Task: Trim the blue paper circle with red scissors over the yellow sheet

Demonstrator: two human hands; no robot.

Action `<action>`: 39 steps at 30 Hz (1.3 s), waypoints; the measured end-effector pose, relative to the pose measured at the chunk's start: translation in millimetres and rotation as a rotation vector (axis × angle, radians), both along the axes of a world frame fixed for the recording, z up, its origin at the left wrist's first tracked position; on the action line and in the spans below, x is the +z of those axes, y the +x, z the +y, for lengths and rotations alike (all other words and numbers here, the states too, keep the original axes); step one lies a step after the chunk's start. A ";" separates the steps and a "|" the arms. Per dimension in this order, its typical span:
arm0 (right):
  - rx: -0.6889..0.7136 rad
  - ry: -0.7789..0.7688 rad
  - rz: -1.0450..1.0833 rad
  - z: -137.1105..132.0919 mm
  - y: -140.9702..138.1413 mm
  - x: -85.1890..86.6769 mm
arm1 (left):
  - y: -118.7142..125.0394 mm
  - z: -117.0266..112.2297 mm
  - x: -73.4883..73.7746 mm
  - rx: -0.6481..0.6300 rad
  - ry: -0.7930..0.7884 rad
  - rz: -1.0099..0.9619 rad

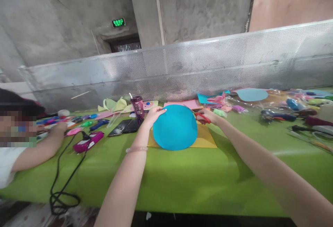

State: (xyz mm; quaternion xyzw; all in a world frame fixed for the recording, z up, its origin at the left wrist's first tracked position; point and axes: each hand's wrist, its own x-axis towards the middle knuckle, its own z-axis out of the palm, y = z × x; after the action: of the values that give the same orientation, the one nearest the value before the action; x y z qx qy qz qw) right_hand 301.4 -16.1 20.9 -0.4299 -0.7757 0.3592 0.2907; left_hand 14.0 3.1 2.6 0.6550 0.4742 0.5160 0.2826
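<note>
A round sheet of bright blue craft paper or felt (174, 128) is held up over the table. My left hand (155, 115) pinches its upper left edge, the thumb lying on the front. On the other side, my right hand (207, 116) is closed around the red handles of a pair of scissors (202, 117). The scissor blades point up and left at the sheet's upper right edge; whether they touch it I cannot tell. Below and behind the blue sheet lies a yellow sheet (206, 139), partly covered by it.
A purple drink cup (137, 107) with a straw stands beside dark phones (122, 127). To the left are a magenta power strip (88, 142) with a black cord and another person's arm (44, 147). Coloured craft pieces and a glue gun (277, 116) lie on the right.
</note>
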 end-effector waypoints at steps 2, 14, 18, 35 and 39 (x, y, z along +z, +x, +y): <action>0.001 -0.004 0.000 0.0 0.0 0.1 | 0.0 -0.2 0.1 -0.001 -0.005 0.002; -0.021 0.015 -0.034 7.9 2.3 -5.3 | 0.5 -1.7 1.8 0.013 -0.015 0.024; -0.012 0.041 -0.039 8.7 3.4 -6.1 | 1.3 -3.9 2.0 0.019 0.009 0.025; 0.022 0.055 -0.084 8.3 5.5 -3.6 | 1.0 -7.5 3.7 0.012 -0.036 0.066; 0.012 0.042 -0.103 10.6 6.5 -4.9 | 0.5 -6.3 2.5 -0.006 -0.033 0.055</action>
State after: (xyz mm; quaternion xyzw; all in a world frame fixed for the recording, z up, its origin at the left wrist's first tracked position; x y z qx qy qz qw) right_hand 307.9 -5.5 16.0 -0.4371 -0.7994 0.3219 0.2573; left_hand 14.5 -3.2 5.1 0.6654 0.4884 0.4891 0.2820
